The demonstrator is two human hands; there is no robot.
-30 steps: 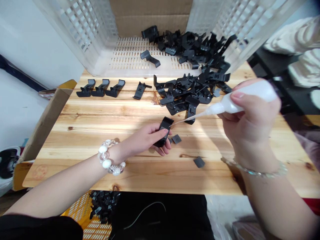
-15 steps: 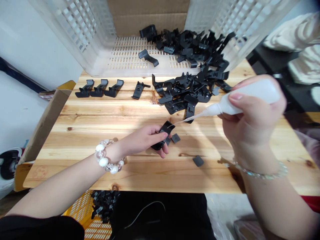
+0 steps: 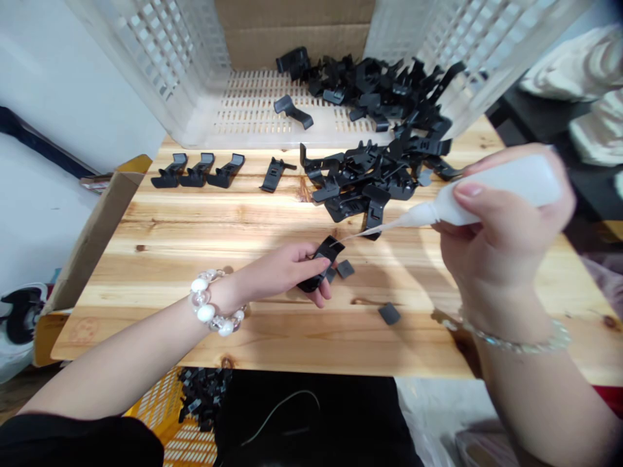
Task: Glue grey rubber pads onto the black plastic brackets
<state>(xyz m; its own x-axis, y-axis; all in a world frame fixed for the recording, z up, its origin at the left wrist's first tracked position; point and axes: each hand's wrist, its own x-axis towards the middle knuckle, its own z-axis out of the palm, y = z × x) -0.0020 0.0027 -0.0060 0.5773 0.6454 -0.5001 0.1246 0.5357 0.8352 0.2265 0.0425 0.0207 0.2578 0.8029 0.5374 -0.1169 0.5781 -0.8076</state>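
Observation:
Between thumb and fingers, my left hand [image 3: 306,269] grips a black plastic clip [image 3: 331,246] just above the wooden table. My right hand [image 3: 506,220] is wrapped round a white squeeze bottle [image 3: 506,185], tilted down to the left. The bottle's long thin nozzle [image 3: 370,231] reaches the upper end of the clip; whether it touches, I cannot tell. Beside my left fingers lies a small dark square pad [image 3: 345,268], with another partly hidden by the hand. A further square pad [image 3: 389,314] rests nearer the table's front edge.
A pile of black clips [image 3: 365,172] lies behind my hands. Three clips [image 3: 199,170] stand in a row at left, one separate clip [image 3: 273,175] beside them. A white plastic basket [image 3: 204,133] holds more clips at the back. Below the table is a yellow crate [image 3: 163,402] with small black parts.
The whole view has shifted slightly. The bottle in my right hand sits a little further right, its nozzle still at the clip's upper end. My left hand keeps its hold.

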